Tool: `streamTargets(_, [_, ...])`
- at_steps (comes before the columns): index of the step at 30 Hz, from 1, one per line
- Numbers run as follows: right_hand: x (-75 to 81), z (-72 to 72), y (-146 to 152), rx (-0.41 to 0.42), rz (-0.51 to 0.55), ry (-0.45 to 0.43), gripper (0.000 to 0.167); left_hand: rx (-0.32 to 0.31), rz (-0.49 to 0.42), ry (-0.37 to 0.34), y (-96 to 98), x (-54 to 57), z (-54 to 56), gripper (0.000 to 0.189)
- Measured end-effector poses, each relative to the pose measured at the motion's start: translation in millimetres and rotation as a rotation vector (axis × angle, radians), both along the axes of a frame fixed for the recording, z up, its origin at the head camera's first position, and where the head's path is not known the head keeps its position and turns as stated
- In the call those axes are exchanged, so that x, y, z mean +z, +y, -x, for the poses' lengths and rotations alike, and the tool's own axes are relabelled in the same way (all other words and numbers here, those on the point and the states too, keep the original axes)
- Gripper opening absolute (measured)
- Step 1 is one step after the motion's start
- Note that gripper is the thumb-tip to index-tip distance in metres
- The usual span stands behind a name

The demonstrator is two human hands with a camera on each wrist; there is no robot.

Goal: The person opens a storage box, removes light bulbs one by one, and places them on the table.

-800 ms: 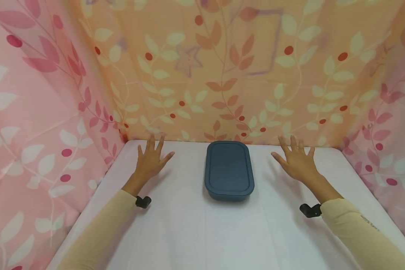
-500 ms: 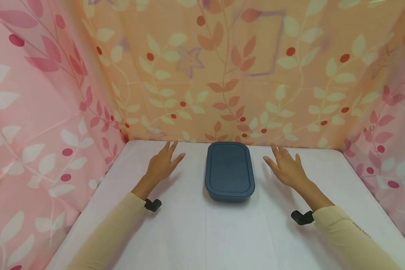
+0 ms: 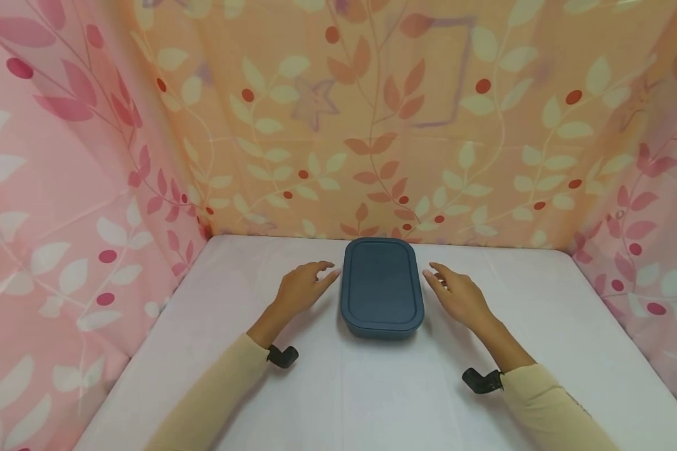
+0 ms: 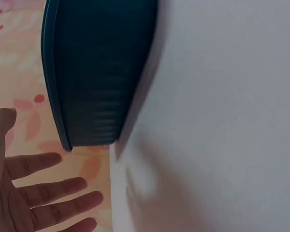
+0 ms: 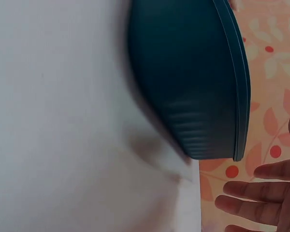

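A dark blue rectangular container with rounded corners and a fitted lid point(image 3: 382, 285) sits on the white table, its long side running away from me. On its left, my left hand point(image 3: 303, 289) hovers with the thumb near the lid's edge. My right hand point(image 3: 457, 297) is at the opposite side, its thumb and fingertips a small gap from the container. Both wrist views show loosely spread, relaxed fingers with nothing held. The ridged side wall of the container point(image 4: 94, 96) shows in the left wrist view, and its other side point(image 5: 188, 92) in the right wrist view.
A white cloth-covered table surface point(image 3: 338, 394) lies under everything. An orange leaf-patterned curtain point(image 3: 338, 125) hangs along the back edge, with a pink patterned curtain point(image 3: 62, 207) at the left and another on the right. A black wrist camera point(image 3: 284, 357) sits on each wrist.
Both hands have moved inward from wide apart to near the container's two long sides. Their spread fingers have drawn together and bent slightly. The container has stayed in place.
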State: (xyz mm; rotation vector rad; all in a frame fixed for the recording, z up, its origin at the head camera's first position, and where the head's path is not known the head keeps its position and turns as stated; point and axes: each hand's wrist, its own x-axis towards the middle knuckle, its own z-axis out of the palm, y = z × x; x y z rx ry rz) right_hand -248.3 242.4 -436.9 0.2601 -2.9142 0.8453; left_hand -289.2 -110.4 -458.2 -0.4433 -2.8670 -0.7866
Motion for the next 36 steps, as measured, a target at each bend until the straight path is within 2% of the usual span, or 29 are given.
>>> streamTargets(5, [-7.0,-1.9,-8,-0.010,0.044,0.002,0.059,-0.003,0.002,-0.028,11.0,-6.5,-1.8,0.049])
streamTargets(13, [-9.8,-6.2,-18,-0.036,0.075,0.027,0.045,-0.042,-0.052,-0.047,21.7,-11.4,-6.7,0.046])
streamTargets(19, [-11.6,-8.0,-20,-0.057,0.060,0.018,0.048,-0.061,-0.060,-0.066,25.3,-14.1,-11.2,0.044])
streamTargets(27, [-14.9,-7.9,-19,-0.062,0.091,0.056,0.046,-0.072,-0.065,-0.015,30.2,-16.1,-10.0,0.044])
streamTargets(36, [-17.4,-3.2,-25,-0.054,0.116,0.058,0.046,-0.038,-0.060,-0.010,26.8,-18.8,-10.7,0.041])
